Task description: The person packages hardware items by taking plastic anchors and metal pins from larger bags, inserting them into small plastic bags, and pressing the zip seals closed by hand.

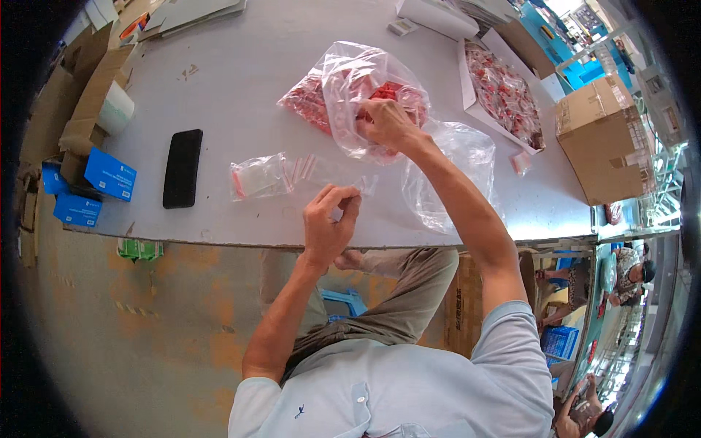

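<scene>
My left hand [330, 223] is near the table's front edge, thumb and fingers pinched on a small clear plastic bag [367, 183]. My right hand [391, 125] reaches over a large clear bag [343, 80] of small red pieces [387, 91]. Its fingers curl down at the bag's mouth, and whatever they grip is hidden. To the left of the small bag lie a stack of clear zip bags [261, 177] and several red-striped bag tops [303, 168]. An emptied-looking crumpled clear bag [456, 175] spreads under my right forearm.
A black phone [182, 168] lies at the left, beside blue cards [109, 174] and an open cardboard box [91, 102]. On the right, a white tray [467, 80] holds packed red pieces, next to a closed carton [602, 139]. Other people sit at the far right.
</scene>
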### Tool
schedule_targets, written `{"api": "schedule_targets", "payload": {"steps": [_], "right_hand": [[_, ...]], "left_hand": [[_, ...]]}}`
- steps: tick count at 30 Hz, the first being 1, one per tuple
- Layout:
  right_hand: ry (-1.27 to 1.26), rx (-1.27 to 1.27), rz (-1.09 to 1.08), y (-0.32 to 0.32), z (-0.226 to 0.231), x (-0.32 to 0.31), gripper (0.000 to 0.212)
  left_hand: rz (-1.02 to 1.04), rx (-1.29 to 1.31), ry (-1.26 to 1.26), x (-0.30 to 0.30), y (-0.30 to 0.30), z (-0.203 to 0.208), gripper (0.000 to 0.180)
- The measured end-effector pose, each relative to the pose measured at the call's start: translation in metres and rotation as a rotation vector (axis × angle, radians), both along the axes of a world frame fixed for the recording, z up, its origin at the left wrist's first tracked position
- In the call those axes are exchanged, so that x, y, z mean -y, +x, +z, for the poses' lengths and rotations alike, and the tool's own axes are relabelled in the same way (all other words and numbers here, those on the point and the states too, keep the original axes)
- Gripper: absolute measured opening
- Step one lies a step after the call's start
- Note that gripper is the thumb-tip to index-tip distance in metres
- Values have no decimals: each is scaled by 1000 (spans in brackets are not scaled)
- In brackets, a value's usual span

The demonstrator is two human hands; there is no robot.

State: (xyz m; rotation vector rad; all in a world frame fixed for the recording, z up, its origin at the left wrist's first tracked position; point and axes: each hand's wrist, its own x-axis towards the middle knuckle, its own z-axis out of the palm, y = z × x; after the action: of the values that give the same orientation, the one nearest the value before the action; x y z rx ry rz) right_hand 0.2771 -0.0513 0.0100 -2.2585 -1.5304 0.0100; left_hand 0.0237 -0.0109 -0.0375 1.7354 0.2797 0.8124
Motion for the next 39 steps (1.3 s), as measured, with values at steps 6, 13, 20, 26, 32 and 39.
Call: {"api": "schedule_targets", "payload": {"steps": [6,13,20,26,32,39], "right_hand": [[-84,-43,-76,3,-8,-14,22],[-75,-180,-187,7,3,18,23],[272,-576,-139,-5,35,42,26],[408,-878,0,-65,59,63,23],[424,-869,82,-104,26,71,16],[251,-337,114,-116,28,78,12]], "left_hand": [[-10,18,-176,-8,2,-11,7],[-88,70,-541,-11,2,-10,7],[-105,107,-606,-13,2,-13,10],[-4,30,-240,-7,4,-20,11],[96,-11,191,9,0,-2,15],[106,5,225,9,-2,-2,11]]}}
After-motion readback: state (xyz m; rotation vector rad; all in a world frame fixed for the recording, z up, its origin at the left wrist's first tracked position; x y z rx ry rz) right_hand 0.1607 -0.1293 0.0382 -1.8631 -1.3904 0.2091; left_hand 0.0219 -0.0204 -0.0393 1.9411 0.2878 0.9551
